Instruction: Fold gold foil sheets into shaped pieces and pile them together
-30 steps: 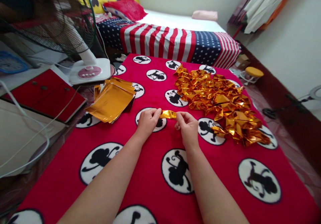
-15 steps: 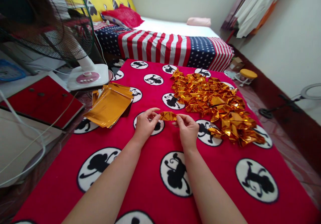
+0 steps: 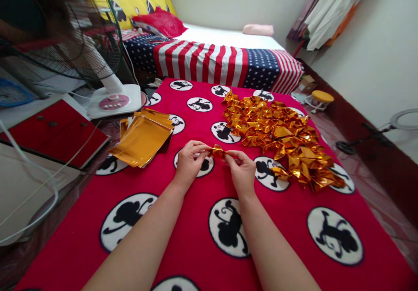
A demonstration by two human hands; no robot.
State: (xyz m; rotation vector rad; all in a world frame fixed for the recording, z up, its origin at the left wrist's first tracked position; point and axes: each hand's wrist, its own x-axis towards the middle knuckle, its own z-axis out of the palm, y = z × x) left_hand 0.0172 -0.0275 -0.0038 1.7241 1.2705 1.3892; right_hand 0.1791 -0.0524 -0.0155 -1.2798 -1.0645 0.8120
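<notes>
Between my two hands is a small piece of folded gold foil paper, held just above the red cloth with its middle bulging up. My left hand pinches its left end between thumb and fingers. At the opposite end, my right hand pinches it the same way. A stack of flat gold foil sheets lies to the left of my left hand. Beyond my right hand spreads a heap of folded gold foil pieces, set close together in rough rows.
A red cloth with monkey prints covers the table. At the left, a running fan stands by a red-fronted cabinet. Behind the table is a bed. A yellow stool and a ring-light stand are on the right.
My right hand has moved slightly left, towards my left hand. The foil piece between them has become shorter and its middle now stands up. The stack and heap look the same.
</notes>
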